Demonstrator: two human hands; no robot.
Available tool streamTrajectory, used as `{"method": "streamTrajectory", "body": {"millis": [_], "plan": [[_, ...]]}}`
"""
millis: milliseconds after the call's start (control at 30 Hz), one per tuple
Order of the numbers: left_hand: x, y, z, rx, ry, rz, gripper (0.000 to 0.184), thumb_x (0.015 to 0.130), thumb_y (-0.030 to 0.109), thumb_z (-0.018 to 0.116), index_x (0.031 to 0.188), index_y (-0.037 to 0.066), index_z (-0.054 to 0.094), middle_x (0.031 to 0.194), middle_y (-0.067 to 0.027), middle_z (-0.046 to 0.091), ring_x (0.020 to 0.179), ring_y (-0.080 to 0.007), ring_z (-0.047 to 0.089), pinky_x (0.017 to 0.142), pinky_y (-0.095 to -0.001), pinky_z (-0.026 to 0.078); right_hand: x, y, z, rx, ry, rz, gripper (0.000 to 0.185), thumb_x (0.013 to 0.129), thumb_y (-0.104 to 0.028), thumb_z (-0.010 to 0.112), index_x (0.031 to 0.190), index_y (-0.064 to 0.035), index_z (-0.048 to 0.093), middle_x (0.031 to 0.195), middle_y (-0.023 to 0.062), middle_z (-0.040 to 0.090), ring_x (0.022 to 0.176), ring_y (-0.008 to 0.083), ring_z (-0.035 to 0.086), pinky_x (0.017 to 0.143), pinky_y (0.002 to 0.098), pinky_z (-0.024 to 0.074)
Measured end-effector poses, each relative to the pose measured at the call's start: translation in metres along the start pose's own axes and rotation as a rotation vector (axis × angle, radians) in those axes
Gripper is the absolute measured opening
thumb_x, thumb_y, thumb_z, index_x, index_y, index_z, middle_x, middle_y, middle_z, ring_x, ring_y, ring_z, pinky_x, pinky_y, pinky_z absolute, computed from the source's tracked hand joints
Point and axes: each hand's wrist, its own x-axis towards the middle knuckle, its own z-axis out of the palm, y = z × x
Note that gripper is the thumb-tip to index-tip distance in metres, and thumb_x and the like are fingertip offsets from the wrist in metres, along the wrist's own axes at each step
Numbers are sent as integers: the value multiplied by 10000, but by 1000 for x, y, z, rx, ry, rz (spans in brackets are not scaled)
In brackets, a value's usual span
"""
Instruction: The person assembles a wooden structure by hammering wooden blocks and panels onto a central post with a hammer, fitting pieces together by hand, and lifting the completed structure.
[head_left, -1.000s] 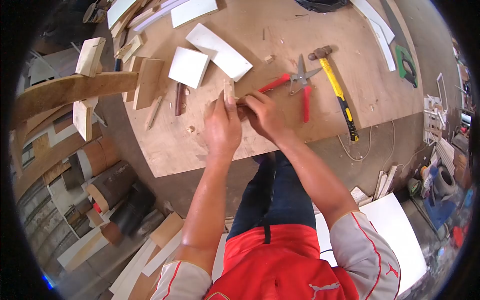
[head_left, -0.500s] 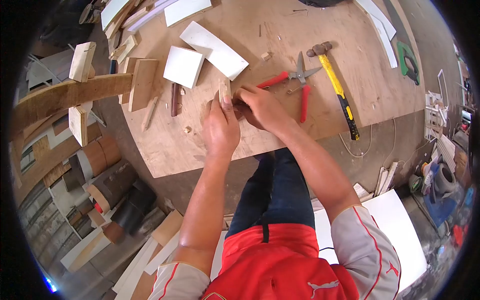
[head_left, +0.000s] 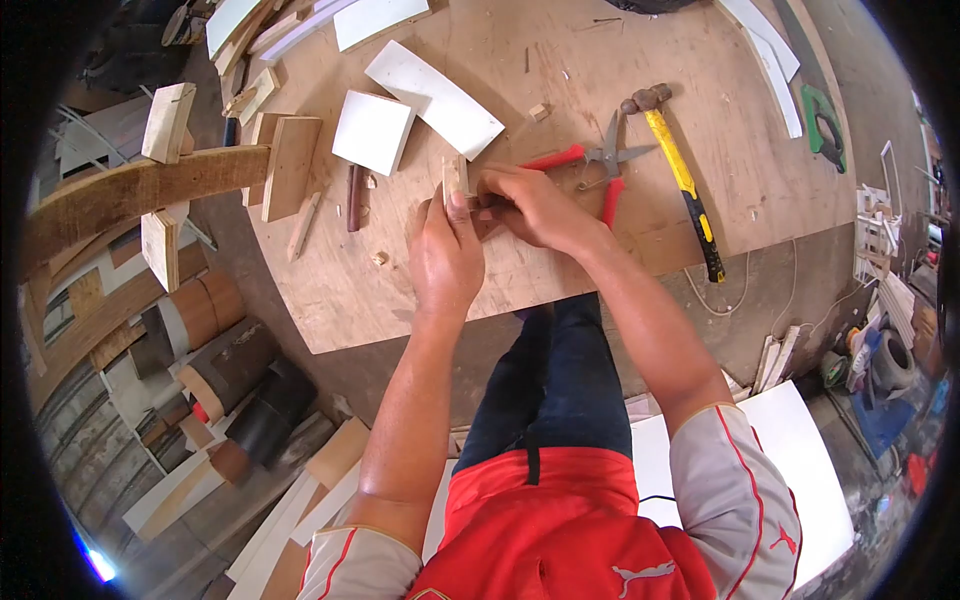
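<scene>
A small pale strip of wood stands up from the fingers of my left hand, the thumb pressed along its face. Close on its right is my right hand, fingers curled and pinched near the wood. Whatever lies between those fingers is hidden. Beyond my right hand, red-handled snips lie with their blades apart, one handle partly behind the hand. A white square block and a white rectangular board rest past my left hand. Left of that hand is a dark brown stick.
A yellow-and-black hammer lies on the plywood tabletop, right of the snips. A green-handled saw sits at the far right edge. On the left, a wooden beam with blocks fixed to it juts over the table edge.
My right hand and forearm have shifted slightly right, now covering more of the snips' lower handle. My left hand keeps its hold on the wood. The whole view has moved a little.
</scene>
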Motion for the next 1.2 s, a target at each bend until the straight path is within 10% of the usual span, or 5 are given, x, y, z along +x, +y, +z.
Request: {"method": "streamTrajectory", "body": {"millis": [567, 833, 967, 1200], "plan": [[-3, 8, -1, 69, -16, -12, 452, 1108, 319, 416, 1272, -49, 620, 1068, -266, 638, 988, -471, 593, 853, -543, 479, -16, 20, 15, -132, 188, -63, 172, 815, 64, 723, 963, 13, 652, 894, 167, 696, 830, 348, 711, 718, 403, 560], [-3, 12, -4, 65, -57, -100, 488, 1108, 349, 394, 1336, -33, 596, 1137, -265, 642, 1079, -471, 597, 911, -540, 475, -58, -18, -27, -611, 571, 12, 348, 877, -247, 804, 1136, -50, 678, 1020, 135, 698, 962, 332, 681, 811, 430, 533], [-5, 7, -1, 11, -16, -76, 517, 1113, 372, 356, 1355, -23, 586, 1159, -262, 638, 1077, -474, 597, 926, -546, 469, -105, -8, -94, -1314, 792, 328, 403, 927, -389, 717, 1159, -69, 640, 1014, 156, 643, 926, 372, 621, 816, 528, 478], [-3, 2, -2, -97, -59, -56, 530, 1119, 381, 310, 1375, -4, 571, 1165, -282, 624, 1109, -474, 579, 957, -534, 450, -133, 19, -102, -1199, 687, 604, 345, 987, -321, 654, 1178, -35, 625, 1049, 191, 645, 970, 399, 633, 802, 516, 497]]}}
